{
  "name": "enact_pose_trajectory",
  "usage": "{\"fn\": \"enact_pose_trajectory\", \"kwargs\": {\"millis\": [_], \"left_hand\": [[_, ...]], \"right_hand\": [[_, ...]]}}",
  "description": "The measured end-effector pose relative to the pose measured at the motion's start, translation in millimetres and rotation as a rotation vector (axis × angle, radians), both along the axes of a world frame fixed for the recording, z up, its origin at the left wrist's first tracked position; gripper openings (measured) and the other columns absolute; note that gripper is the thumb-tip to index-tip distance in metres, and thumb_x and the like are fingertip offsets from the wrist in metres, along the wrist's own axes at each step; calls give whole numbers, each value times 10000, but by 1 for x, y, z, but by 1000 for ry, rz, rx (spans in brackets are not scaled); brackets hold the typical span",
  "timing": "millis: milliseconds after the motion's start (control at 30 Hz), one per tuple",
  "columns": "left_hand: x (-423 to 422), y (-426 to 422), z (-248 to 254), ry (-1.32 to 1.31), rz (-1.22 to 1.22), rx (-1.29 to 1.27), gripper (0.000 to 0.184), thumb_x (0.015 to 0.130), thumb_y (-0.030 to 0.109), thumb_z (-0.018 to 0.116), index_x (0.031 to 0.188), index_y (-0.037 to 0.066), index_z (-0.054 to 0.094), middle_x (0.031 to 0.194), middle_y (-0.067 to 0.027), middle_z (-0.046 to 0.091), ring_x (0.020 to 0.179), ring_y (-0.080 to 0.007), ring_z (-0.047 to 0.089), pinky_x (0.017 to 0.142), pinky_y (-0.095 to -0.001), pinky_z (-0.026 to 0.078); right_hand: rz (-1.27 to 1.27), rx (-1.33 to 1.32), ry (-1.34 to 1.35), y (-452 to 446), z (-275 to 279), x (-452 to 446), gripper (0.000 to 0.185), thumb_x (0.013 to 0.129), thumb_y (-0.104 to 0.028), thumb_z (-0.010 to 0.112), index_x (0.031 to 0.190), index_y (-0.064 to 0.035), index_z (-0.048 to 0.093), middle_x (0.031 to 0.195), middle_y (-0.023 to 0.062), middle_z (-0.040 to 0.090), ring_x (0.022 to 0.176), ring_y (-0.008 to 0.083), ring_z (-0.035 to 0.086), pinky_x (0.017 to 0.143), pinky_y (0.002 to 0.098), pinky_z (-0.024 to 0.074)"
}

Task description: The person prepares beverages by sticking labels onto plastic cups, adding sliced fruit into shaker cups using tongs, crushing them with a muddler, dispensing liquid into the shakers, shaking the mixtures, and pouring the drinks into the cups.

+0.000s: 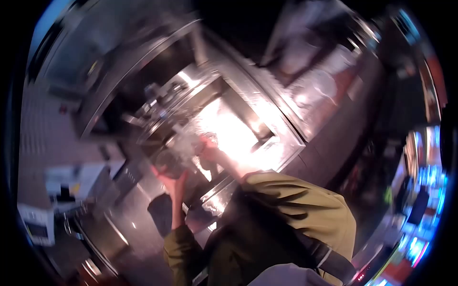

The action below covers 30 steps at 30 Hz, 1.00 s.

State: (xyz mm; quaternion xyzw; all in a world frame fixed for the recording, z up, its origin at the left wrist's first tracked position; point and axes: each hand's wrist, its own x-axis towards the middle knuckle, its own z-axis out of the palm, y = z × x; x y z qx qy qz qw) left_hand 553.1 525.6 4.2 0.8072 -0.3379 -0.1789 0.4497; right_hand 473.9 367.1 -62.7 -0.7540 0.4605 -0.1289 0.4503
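Note:
My left hand (174, 185) reaches up from an olive sleeve, its thumb and fingers around a roundish grey thing (168, 163); blur hides its exact kind. My right hand (208, 147) is curled near the left side of a metal sink (241, 99). At its fingers is something small that I cannot make out. Between the two hands lies a pale, translucent blur (183, 144), which could be water or part of the held thing. Strong glare fills the sink basin.
Metal taps or fittings (155, 107) stand behind the sink. A metal counter (286, 148) borders it on the right, with blurred items beyond. At the left are a pale surface (78, 183) and metal containers (102, 233). Colourful lit shapes (424, 200) appear far right.

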Motion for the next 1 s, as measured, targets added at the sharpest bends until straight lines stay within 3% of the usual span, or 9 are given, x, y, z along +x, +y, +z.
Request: {"fn": "enact_pose_trajectory", "kwargs": {"millis": [200,333,433,533,633,700,767,833,1000], "left_hand": [[-24,-48,-22,19,-204,-52,1115,583,87,795,1406,108,44,1289,-205,338,1157,-300,395,953,-414,353],[-57,-85,-12,120,-120,-75,1094,619,37,772,1409,129,21,1318,-181,304,1153,-274,383,975,-410,339],[-73,-102,-27,187,-81,-190,1048,644,33,760,1400,93,37,1369,-171,221,1164,-272,373,1023,-402,305],[-79,-113,-47,-131,21,-101,1032,635,73,780,1386,39,73,1337,-199,268,1164,-280,380,962,-397,379],[-109,-122,-34,168,301,-194,1019,619,100,800,1365,26,110,1324,-190,285,1094,-295,432,916,-439,442],[-154,-133,4,101,306,-178,1044,638,87,785,1380,67,50,1344,-180,271,1085,-289,440,926,-442,433],[-111,-120,-53,110,339,-202,1055,651,67,767,1385,99,10,1359,-174,246,1096,-278,432,935,-448,422],[-134,-122,-33,99,400,-146,1059,656,41,755,1387,125,-7,1352,-172,257,1089,-283,436,938,-453,417],[-150,-132,-35,109,400,-193,1083,638,-8,753,1390,190,-1,1346,-165,254,1091,-293,422,931,-472,411]], "right_hand": [[84,-104,-152,-11,116,-142,485,715,-360,680,1057,-42,550,1076,154,581,1018,286,558,860,363,450],[-574,-104,196,-3,161,-328,503,706,-361,705,1078,-61,549,1094,148,580,1038,283,555,866,367,453],[-883,-583,219,-54,113,-441,587,715,-388,677,1123,0,509,1062,179,582,996,341,558,835,397,458],[-860,-552,254,-124,95,-479,593,715,-403,672,1110,6,503,1040,205,575,961,350,560,796,403,460],[-776,-568,240,-187,57,-499,665,696,-475,664,1092,33,498,1057,221,565,986,360,544,841,403,433],[-736,-726,361,-207,55,-512,695,712,-515,640,1112,36,497,1127,233,538,1054,358,507,913,430,383],[-915,-461,151,-238,73,-546,626,769,-462,607,1153,17,483,1181,221,508,1102,352,477,923,437,382],[-1013,-575,108,-304,55,-589,534,803,-359,585,1202,-25,465,1206,208,496,1098,348,478,919,433,390],[-597,-1077,571,-438,19,-627,443,772,-215,582,1182,-68,498,1104,211,544,979,354,536,850,429,430]]}}
